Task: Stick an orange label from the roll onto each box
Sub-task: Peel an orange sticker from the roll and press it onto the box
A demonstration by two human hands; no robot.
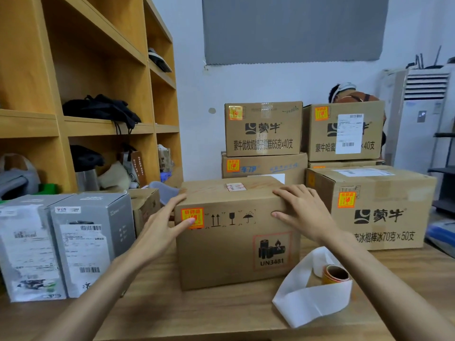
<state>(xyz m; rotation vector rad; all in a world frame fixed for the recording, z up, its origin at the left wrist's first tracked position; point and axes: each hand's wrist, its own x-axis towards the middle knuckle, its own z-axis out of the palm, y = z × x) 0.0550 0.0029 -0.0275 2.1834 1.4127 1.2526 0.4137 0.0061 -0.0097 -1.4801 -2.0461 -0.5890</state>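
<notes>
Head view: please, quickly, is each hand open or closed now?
Left hand: open, thumb pressing the orange label.
Right hand: open, resting on the cardboard box.

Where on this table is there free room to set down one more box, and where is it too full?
Bare table lies in front of the battery-marked box, between the grey boxes and the label roll. Behind and right of that box, the stacked cartons crowd the table.
</notes>
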